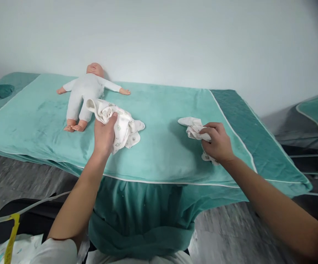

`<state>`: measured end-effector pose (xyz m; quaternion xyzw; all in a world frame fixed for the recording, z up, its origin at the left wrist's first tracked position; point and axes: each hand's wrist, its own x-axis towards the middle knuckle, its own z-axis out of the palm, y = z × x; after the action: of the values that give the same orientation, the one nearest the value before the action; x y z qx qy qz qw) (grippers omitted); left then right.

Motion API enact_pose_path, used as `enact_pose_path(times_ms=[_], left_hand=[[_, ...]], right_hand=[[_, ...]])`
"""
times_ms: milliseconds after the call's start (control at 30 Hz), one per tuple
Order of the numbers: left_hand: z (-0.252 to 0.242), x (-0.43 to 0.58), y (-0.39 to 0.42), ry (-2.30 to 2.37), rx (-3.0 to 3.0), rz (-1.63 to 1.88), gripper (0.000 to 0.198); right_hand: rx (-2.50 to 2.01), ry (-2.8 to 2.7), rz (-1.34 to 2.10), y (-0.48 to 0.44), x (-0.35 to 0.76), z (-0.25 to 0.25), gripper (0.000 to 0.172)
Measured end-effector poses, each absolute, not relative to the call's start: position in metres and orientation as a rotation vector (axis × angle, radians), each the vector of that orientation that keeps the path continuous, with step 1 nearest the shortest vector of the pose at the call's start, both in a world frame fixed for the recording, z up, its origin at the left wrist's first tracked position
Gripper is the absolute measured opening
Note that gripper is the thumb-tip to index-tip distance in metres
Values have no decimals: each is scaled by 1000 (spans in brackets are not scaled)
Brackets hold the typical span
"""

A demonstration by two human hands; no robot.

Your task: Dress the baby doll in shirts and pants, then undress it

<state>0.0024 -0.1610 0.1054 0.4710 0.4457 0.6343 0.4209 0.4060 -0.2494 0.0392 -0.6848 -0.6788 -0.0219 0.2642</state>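
My left hand is closed around a white baby garment with small prints. The garment is bunched, with a round opening at its upper left and loose ends hanging to the right. On the right, my right hand pinches a smaller bunched white printed cloth; its exact kind is hard to make out. Part of that cloth shows below the fingers. Beyond my left hand, a baby doll in a white suit lies on its back with its arms spread. The garment's upper left end is close to the doll's legs.
A green padded cover with white piping lies over the bed and drapes down in front of me. A pale wall stands behind it. At lower left are a pale tube, a yellow strap and a printed white package.
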Motion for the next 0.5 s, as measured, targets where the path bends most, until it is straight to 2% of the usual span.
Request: enact_pose_path(times_ms=[133, 300, 433, 500], left_hand=[[105, 8, -165, 1142, 1206, 1547, 37], [103, 18, -168, 1082, 1233, 1508, 41], [104, 24, -170, 1110, 1258, 1508, 40], [102, 26, -171, 1125, 1265, 1502, 40]], right_hand=[[-1681, -1410, -211, -240, 410, 48, 26], [-1375, -1047, -424, -223, 414, 87, 33], [-1628, -1216, -256, -228, 420, 79, 42], [-1906, -1410, -26, -237, 423, 57, 35]])
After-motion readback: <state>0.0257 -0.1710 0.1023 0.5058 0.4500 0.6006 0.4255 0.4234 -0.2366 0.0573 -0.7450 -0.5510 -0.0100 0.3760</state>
